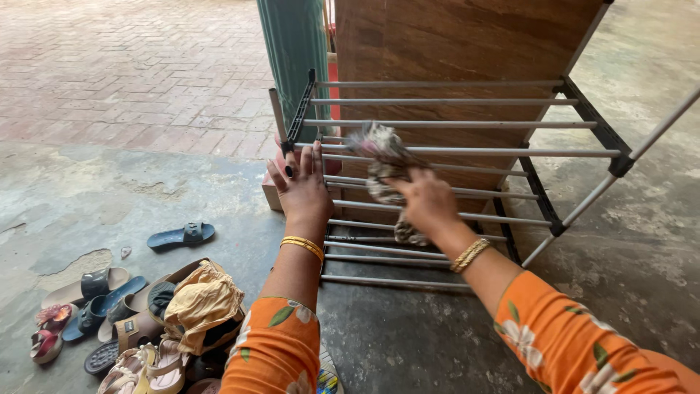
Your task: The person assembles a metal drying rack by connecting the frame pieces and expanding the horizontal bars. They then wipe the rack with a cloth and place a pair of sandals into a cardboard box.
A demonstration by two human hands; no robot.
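On concrete floor [408, 343], metal shoe rack [452, 124] stands bare. Right hand [429, 201] clenched around patterned rag [385, 164], wiping upper rails; left hand [305, 186] flat, fingers spread, bracing frame. Lower rails likely unwiped; sandals [109, 321] piled aside.

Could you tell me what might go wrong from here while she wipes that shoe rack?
The rack looks light and is steadied only by the left hand, so hard rubbing might tip it. The cloth in the right hand hangs between thin bars and could snag. The shoes piled at her left might trip her.
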